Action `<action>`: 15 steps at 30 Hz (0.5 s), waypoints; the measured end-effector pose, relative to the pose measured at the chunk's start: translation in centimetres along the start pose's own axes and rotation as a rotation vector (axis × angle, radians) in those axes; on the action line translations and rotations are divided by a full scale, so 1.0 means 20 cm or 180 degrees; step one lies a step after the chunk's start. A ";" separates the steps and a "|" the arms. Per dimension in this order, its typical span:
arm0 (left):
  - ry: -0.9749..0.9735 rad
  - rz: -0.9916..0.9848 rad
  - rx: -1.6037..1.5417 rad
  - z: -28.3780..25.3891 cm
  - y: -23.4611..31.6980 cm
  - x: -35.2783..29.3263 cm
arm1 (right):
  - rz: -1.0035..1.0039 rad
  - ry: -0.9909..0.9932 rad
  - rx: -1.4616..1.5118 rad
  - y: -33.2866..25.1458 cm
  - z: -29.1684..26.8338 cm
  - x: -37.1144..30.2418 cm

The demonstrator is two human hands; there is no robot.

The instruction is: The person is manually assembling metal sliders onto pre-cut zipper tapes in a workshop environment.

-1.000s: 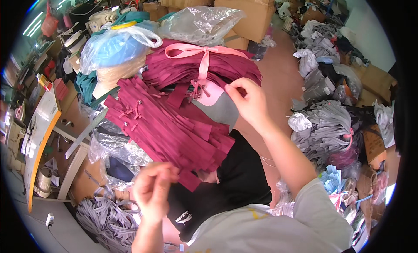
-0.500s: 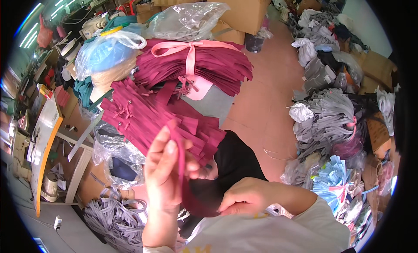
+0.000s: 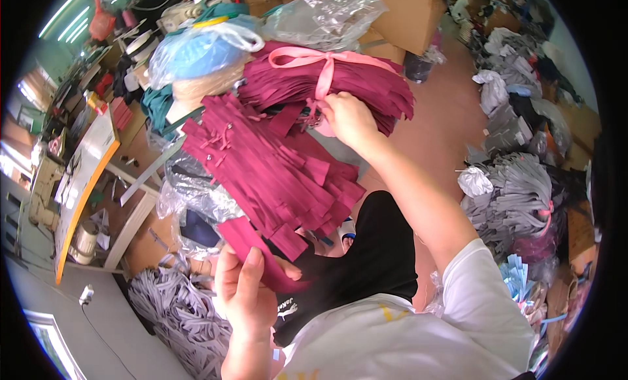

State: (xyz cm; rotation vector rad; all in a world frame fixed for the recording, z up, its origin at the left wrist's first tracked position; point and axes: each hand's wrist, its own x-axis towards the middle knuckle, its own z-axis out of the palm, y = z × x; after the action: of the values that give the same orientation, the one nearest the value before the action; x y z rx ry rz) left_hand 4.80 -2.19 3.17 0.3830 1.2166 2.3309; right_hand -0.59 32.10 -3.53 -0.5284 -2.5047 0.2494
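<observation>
My left hand (image 3: pixel 252 288) holds a maroon fabric strip (image 3: pixel 245 239) between thumb and fingers, low in front of my lap. The strip's far end hangs in a curve to the right of the hand. Just ahead lies a spread pile of maroon strips (image 3: pixel 268 171), with several small knotted pieces (image 3: pixel 219 144) bearing metal bits on top. My right hand (image 3: pixel 350 121) reaches forward, its fingers pinched at a little heap of similar small maroon pieces (image 3: pixel 309 115). What sits between its fingertips is hidden. Behind it rests a thick maroon strip bundle (image 3: pixel 373 86) tied with a pink ribbon (image 3: pixel 325 76).
A clear bag with blue contents (image 3: pixel 203 56) stands at the far left of the bundle. To the left is an orange-edged table (image 3: pixel 85 190). Grey strips (image 3: pixel 176 314) heap on the floor; more grey bundles (image 3: pixel 513 190) line the right. Cardboard boxes (image 3: pixel 399 17) stand behind.
My right hand has gone from my lap forward to the small pieces by the tied bundle. My left hand has lowered with the strip. The view has shifted.
</observation>
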 end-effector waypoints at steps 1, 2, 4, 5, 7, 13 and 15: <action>0.0008 -0.0011 0.0047 0.00 -0.01 0.00 | 0.0049 0.0031 0.0011 0.00 0.00 -0.02; -0.0014 -0.0044 0.0057 0.00 -0.02 0.00 | 0.0094 0.0024 -0.0049 0.00 0.01 -0.03; -0.0067 -0.0096 0.0090 0.00 -0.04 0.01 | 0.0107 0.0049 0.0064 -0.05 -0.02 -0.05; -0.0081 -0.0098 0.0192 -0.01 -0.06 0.00 | 0.0126 0.0087 0.0158 -0.07 -0.03 -0.06; -0.0133 -0.0129 0.0314 0.01 -0.09 0.00 | 0.0154 0.0119 0.0164 -0.06 -0.02 -0.07; -0.0183 -0.0048 0.0688 0.04 -0.14 -0.02 | 0.0110 0.0325 0.0122 -0.03 -0.01 -0.07; -0.0164 -0.0105 0.0721 0.03 -0.15 -0.03 | 0.0135 0.0342 0.0122 -0.03 -0.07 -0.09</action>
State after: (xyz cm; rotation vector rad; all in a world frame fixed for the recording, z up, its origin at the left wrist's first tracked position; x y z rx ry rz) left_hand 6.45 -0.65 1.08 0.4923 1.4551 2.1477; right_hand 1.41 30.93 -3.21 -0.5649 -2.3821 0.2773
